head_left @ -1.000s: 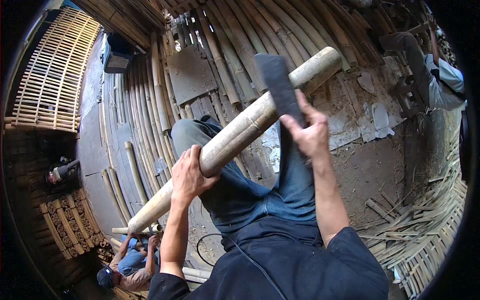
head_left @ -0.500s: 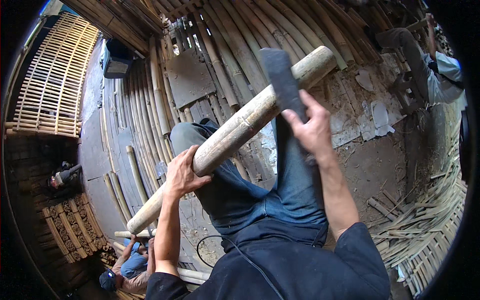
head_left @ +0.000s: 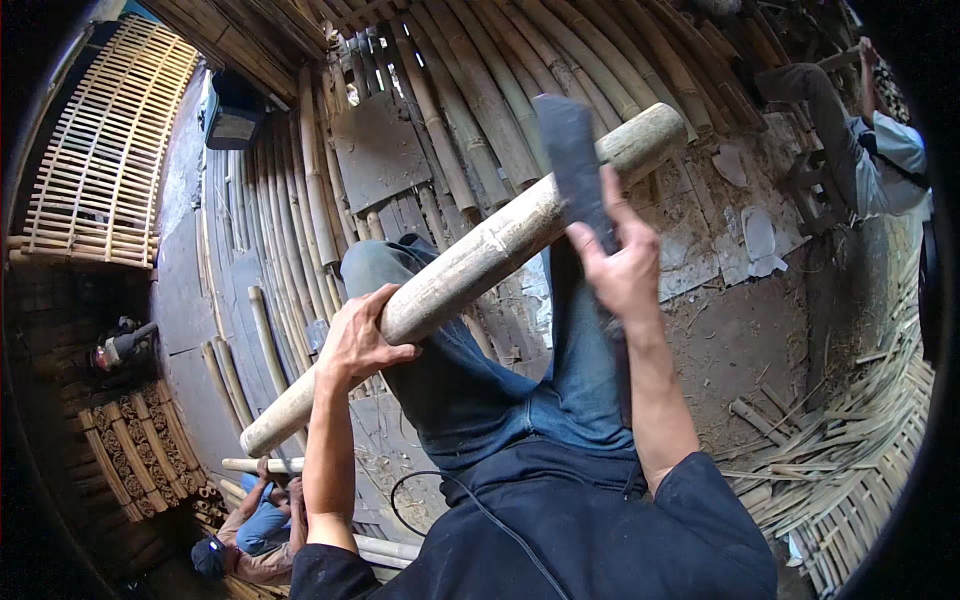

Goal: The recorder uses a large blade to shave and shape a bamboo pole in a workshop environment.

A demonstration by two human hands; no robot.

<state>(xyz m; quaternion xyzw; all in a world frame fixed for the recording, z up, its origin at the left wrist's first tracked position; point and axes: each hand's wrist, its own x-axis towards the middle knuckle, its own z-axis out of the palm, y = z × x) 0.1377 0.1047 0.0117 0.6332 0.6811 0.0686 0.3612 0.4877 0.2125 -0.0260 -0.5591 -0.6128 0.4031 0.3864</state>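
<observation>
A thick bamboo pole (head_left: 490, 245) lies slantwise over my thighs, its far end up at the right and its near end down at the left. My left hand (head_left: 365, 340) wraps round its lower middle, thumb on the near side. In my right hand (head_left: 625, 250) is a dark, broad-bladed knife (head_left: 575, 160), held with the index finger stretched along the blade. The blade crosses the upper part of the pole; whether its edge touches the bamboo I cannot tell. Its handle runs back beneath my right wrist, partly hidden.
Long bamboo poles (head_left: 480, 100) cover the floor ahead. Split bamboo strips (head_left: 800, 480) are heaped at the right. A slatted bamboo panel (head_left: 105, 150) stands at the far left. One person (head_left: 250, 540) sits at the lower left beside more poles; another person (head_left: 880, 160) is at the upper right.
The knife and my right hand have shifted slightly right and down. The pole's upper end has moved a little right and down, and its lower end slightly left. My left hand keeps its grip.
</observation>
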